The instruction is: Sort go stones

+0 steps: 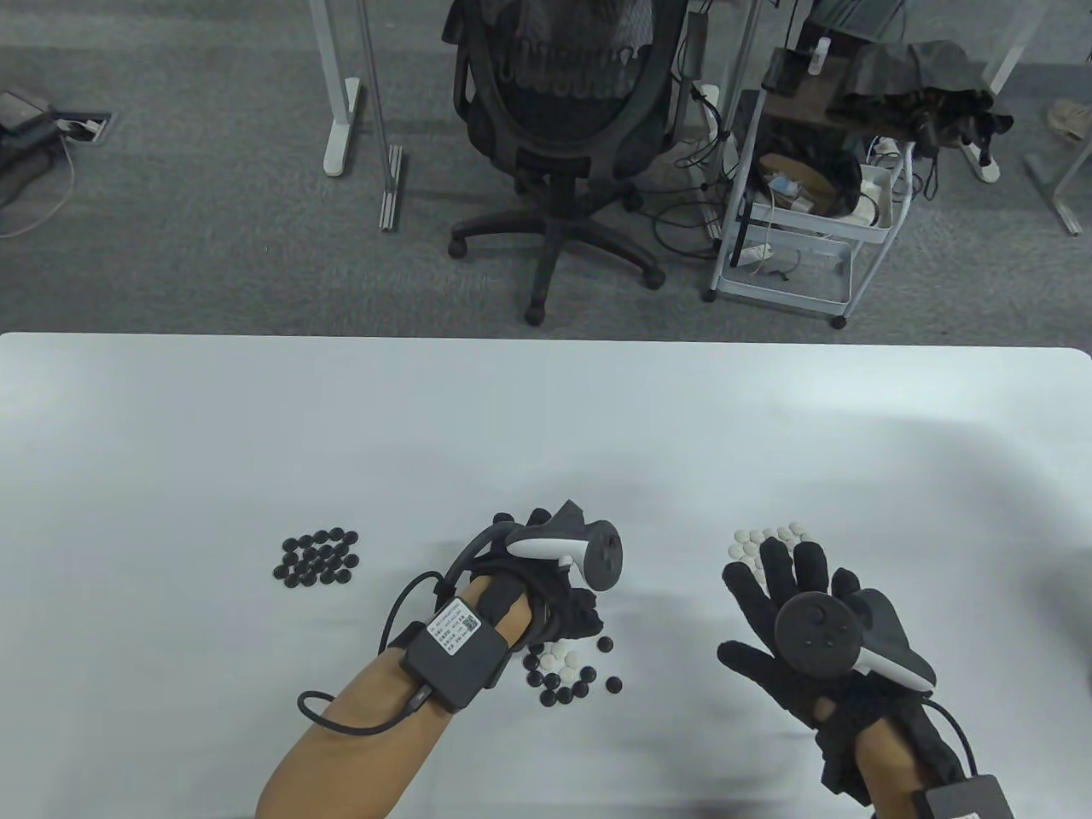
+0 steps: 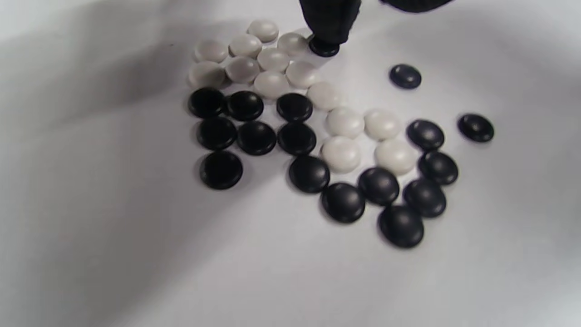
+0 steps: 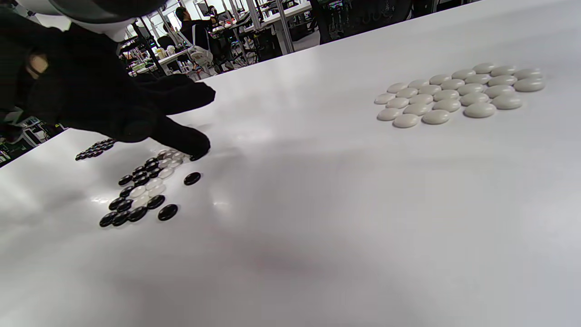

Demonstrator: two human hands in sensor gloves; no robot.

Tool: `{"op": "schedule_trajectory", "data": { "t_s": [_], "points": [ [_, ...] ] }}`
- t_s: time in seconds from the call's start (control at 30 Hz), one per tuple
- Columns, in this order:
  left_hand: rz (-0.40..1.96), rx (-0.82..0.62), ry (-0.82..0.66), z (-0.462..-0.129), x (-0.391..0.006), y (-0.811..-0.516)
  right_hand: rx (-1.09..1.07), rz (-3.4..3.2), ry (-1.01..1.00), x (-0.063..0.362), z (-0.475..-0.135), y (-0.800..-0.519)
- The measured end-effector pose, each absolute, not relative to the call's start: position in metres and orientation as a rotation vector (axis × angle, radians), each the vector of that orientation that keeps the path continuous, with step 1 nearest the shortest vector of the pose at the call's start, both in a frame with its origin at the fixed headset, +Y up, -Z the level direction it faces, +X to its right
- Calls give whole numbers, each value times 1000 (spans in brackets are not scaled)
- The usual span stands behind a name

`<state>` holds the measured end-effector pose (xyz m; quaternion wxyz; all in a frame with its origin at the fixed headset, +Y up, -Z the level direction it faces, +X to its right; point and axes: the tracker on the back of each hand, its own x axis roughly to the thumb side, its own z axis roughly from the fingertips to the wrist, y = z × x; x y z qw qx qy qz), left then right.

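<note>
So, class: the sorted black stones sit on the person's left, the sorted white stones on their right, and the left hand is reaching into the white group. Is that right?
Not quite. The left hand is reaching into the mixed pile of black and white stones in the middle, as the left wrist view shows. The sorted black stones are on the left and the sorted white stones on the right, as stated.

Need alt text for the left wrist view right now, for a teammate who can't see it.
A gloved fingertip touches a black stone at the top edge of a mixed cluster of black and white Go stones on a white table. Two more black stones lie slightly apart at the right.
</note>
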<state>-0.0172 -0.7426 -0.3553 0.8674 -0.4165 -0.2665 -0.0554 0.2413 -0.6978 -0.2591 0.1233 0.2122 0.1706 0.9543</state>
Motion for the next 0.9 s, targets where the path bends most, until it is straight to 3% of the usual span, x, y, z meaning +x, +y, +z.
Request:
{"op": "schedule_trajectory", "data": {
  "t_s": [0.23,0.37,0.67,0.9],
  "points": [
    [-11,-844,-364,-400,-30,-748,615,2780,492,242,-258,-697],
    [-18,-822,-206,-417,-67,-742,611,2777,499,243,-258,-696],
    [-3,-830,45,-412,-165,-738,617,2778,517,242,-259,-697],
    [-8,-835,137,-401,-206,-737,614,2783,539,241,-260,-699]
  ]
}}
